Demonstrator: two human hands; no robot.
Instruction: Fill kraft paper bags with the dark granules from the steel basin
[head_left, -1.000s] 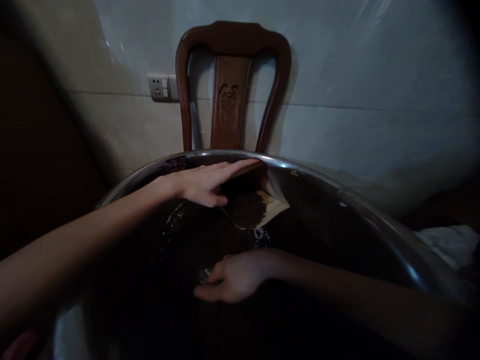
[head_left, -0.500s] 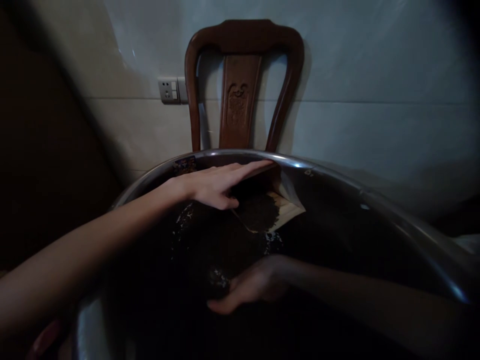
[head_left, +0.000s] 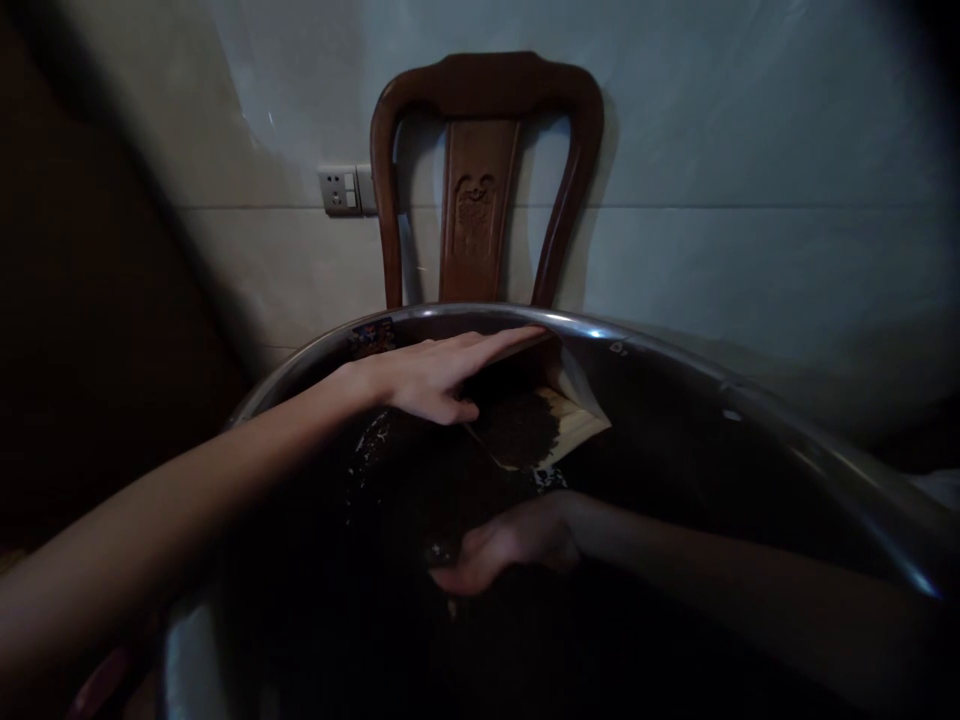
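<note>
Head view: a large steel basin (head_left: 660, 362) fills the near scene, its rim curving just before a wooden chair (head_left: 484, 180) at the far wall. The left hand (head_left: 435, 375) lies flat, fingers straight, on a tan paper bag (head_left: 574, 420) leaning against the far rim. The right hand (head_left: 510, 545), loosely cupped low in the dark contents, grips nothing discernible. Right of it the basin is open.
</note>
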